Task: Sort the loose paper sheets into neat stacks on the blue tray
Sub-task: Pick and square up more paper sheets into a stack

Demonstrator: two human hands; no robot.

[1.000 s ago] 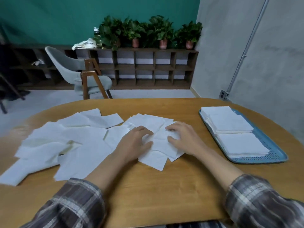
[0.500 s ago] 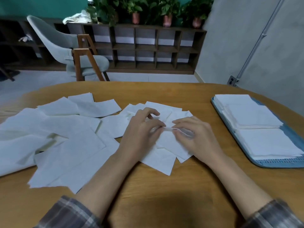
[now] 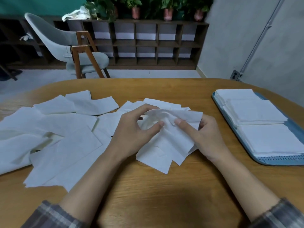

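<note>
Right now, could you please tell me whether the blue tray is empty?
No, neat stacks of white sheets cover most of the blue tray.

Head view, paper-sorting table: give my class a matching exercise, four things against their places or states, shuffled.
Things:
1. blue tray
2. rumpled sheet
3. loose sheets
4. grey chair

Places or states:
A. on the floor beyond the table
B. pinched by the left hand and right hand
C. on the table's right side, bearing stacks
D. spread over the table's left side

Pairs: 1-C; 2-B; 3-D; 4-A
</note>
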